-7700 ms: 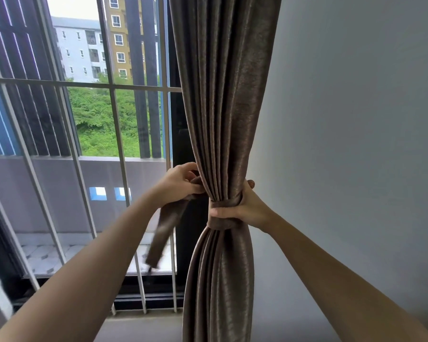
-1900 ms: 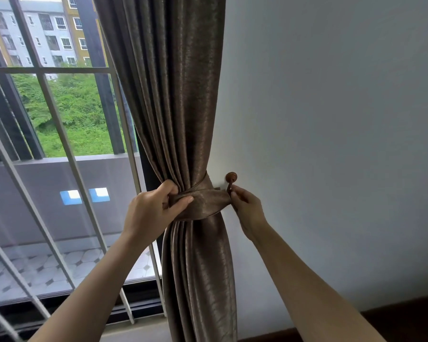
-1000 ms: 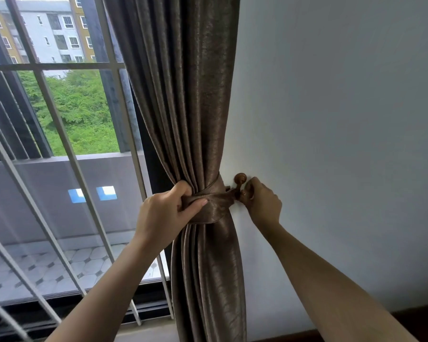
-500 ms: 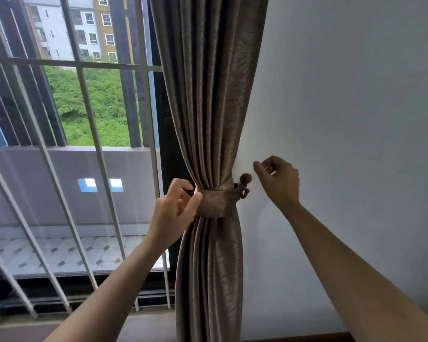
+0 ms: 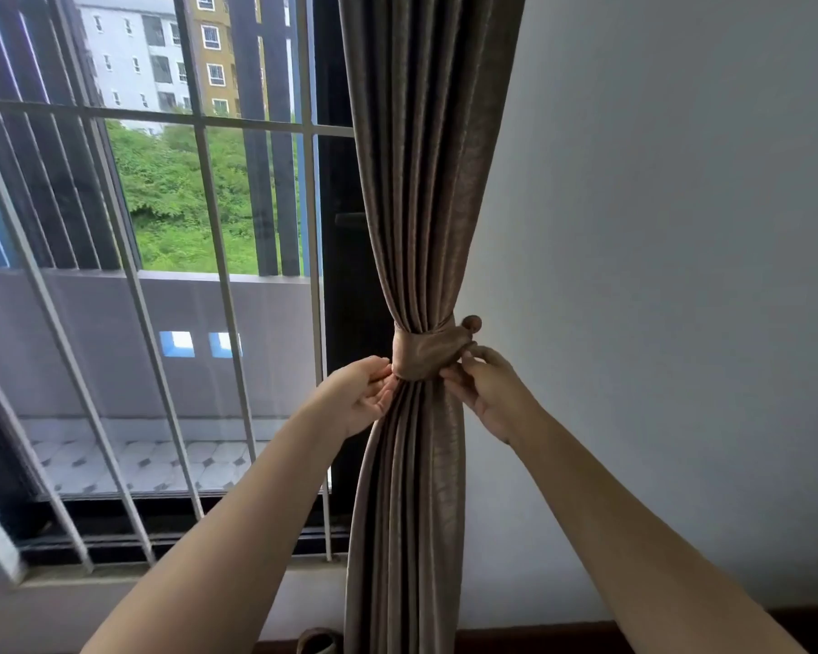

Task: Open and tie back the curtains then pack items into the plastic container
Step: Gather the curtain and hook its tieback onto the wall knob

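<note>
The brown curtain point(image 5: 426, 181) hangs gathered beside the white wall, cinched at mid-height by a matching fabric tieback point(image 5: 423, 356). The tieback's end loops onto a round brown wall hook point(image 5: 472, 324). My left hand point(image 5: 362, 398) touches the folds just under the tieback's left side, fingers curled on the cloth. On the other side my right hand point(image 5: 485, 391) pinches the tieback's lower right edge below the hook. No plastic container is in view.
A window with white metal bars point(image 5: 218, 276) fills the left, with a balcony and buildings beyond. The white wall point(image 5: 657, 276) is on the right, a dark skirting point(image 5: 563, 639) along its foot. A small round object point(image 5: 317, 641) sits by the curtain's bottom.
The tieback went from loose in both hands to looped on the wall hook. My right hand left the hook and came down onto the tieback; my left hand slid under it.
</note>
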{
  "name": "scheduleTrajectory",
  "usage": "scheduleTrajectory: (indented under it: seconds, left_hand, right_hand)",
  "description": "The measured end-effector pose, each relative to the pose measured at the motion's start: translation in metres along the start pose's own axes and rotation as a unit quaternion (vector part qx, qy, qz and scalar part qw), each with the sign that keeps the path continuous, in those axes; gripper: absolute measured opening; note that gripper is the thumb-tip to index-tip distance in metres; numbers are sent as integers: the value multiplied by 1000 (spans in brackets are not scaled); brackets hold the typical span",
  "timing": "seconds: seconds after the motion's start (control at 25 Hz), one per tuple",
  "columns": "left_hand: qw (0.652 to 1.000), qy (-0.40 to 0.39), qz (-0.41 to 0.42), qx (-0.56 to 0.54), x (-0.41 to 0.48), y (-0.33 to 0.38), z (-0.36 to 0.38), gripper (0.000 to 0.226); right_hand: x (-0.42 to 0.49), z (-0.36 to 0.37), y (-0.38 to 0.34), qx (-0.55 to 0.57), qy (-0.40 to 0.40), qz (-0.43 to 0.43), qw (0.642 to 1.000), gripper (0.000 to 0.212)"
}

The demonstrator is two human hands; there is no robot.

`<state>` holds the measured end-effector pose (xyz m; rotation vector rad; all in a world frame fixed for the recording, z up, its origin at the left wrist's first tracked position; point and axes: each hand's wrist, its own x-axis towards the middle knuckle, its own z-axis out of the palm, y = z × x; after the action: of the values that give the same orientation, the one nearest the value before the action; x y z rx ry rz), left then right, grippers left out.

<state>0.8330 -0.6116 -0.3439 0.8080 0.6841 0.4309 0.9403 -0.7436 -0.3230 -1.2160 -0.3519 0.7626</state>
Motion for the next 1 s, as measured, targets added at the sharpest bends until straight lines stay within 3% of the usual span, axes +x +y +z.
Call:
scheduleTrajectory:
  seconds: [0.08,0.16,0.32,0.44,0.56,0.64,0.8,1.0]
  left_hand:
    - [999,-8,-41,0,-3,-1,0,19]
    - [998,-17,-63,9,-5,-2,2,23]
    - [998,-10,-58,26,-6,0,10,21]
    - [998,-5,-59,30,-8,-3,11,22]
    - [998,28,-33,53,-6,-4,12,25]
    - [996,65,6,52,-3,-3,13,16]
    - [995,71,40,60,-3,-5,18,11]
    - [999,28,-32,19,-12,-2,18,10]
  right_hand:
    - [0,-3,2,51,-10,24,998,15]
    - [-3,-6,8,34,-21,57,998,19]
    - [2,-14,11,109,-55,128,984,20]
    - [6,-16,11,101,-58,165,979,23]
    - [5,-14,9,78,-47,173,981,27]
    - [5,-11,6,80,-14,173,982,25]
    - [3,-5,8,153,39,159,975,13]
    - [-4,-6,9,192,15,142,971,11]
